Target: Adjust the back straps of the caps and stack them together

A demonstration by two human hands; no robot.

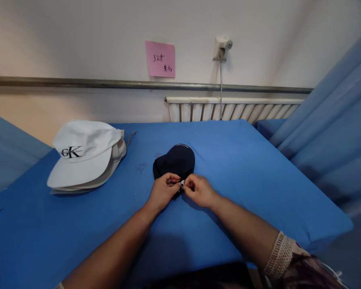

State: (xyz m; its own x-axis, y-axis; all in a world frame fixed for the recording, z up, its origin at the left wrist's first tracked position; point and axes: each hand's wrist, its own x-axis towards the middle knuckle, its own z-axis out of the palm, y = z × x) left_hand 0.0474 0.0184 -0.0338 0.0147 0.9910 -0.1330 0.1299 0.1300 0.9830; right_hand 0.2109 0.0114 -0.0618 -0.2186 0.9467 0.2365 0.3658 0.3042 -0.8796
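A dark navy cap [174, 161] lies on the blue-covered table in front of me, its brim pointing away. At the cap's near edge is a small shiny metal buckle [182, 183], on what looks like the back strap. My left hand [165, 190] pinches at the buckle from the left, thumb and fingertips together. From the right, my right hand [200, 190] pinches at the same spot with curled fingers. Fingertips partly hide the strap and buckle. A dark end of the strap hangs below my left fingertips.
A stack of caps, with a white cap [81, 160] on top, sits at the left of the blue table [258, 180]. Behind are a metal rail [114, 83], a radiator [204, 110] and a plugged-in cord [221, 88]. Blue curtains [333, 120] hang at the right.
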